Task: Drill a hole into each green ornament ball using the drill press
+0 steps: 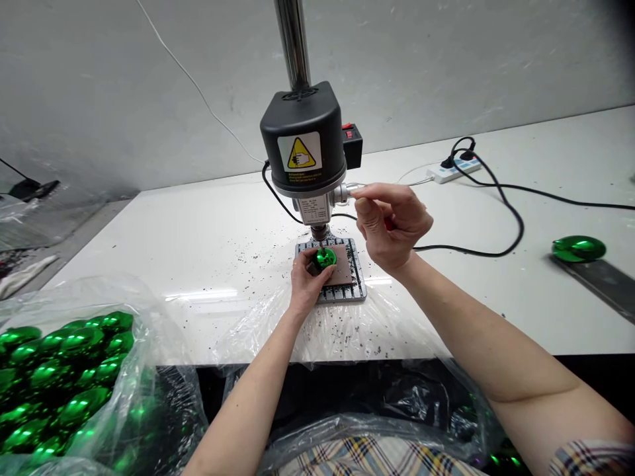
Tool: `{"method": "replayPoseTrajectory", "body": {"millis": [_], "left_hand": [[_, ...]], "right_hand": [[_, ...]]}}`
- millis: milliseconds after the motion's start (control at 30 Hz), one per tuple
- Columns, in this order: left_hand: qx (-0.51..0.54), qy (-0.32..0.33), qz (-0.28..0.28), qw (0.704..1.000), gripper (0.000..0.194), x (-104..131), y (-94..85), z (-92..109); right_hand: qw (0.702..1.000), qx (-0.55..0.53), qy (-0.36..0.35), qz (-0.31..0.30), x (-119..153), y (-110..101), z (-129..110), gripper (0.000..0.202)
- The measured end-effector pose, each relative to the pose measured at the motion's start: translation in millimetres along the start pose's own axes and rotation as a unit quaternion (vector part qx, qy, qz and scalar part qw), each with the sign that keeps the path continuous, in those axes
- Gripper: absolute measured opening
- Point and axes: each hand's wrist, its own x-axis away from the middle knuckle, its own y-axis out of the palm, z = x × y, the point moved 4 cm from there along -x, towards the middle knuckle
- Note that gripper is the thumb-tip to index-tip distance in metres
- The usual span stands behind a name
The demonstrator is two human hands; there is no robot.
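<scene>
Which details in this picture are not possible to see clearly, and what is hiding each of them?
- Head view: the drill tip is hidden between the drill press and the green piece.
- The lever end is covered by the right hand.
- The underside of the green piece is hidden by the left hand.
- The rating label text is too small.
- The column top is cut off by the upper edge.

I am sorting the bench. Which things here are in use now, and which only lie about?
In use: bench drill, green shiny piece, brown pad, left hand, right hand on the drill's lever.
Lying about: bag of green pieces, lone green piece, power strip.
</scene>
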Motion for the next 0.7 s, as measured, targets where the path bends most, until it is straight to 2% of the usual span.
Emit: {"method": "replayPoseTrajectory", "body": {"millis": [200, 333, 400, 467, 533, 633, 700], "left_hand": [[0.005, 0.005, 0.002, 1.000, 0.051, 0, 0.4, 1], [0.011, 0.006, 0.004, 1.000, 0.050, 1, -0.1, 1], [0.016, 0.000, 0.003, 1.000, 0.051, 1, 0.5, 0], [0.020, -0.004, 0.004, 1.000, 0.052, 0, 1.7, 0], [0.018, -0.004, 0.012, 1.000, 0.050, 0, 2.1, 2], [-0.023, -0.008, 0.066, 0.998, 0.044, 7, -4.5, 11], [-0.080, 0.009, 0.102, 0.992, 0.040, 26, -13.4, 23]], "right_hand": [[0.999, 0.029, -0.042, -0.020, 6, -5, -1, 0.022], [0.995, 0.017, -0.078, -0.066, 15, -4, -4, 0.022], [0.996, 0.002, -0.068, -0.065, 12, -2, -4, 0.021], [0.999, -0.007, -0.015, -0.028, -1, 1, 1, 0.013], [0.997, -0.007, 0.072, 0.005, -20, 6, 11, 0.008], [0.983, 0.005, 0.184, 0.011, -45, 17, 29, 0.030], [0.976, -0.016, 0.217, 0.009, -55, 22, 36, 0.032]]}}
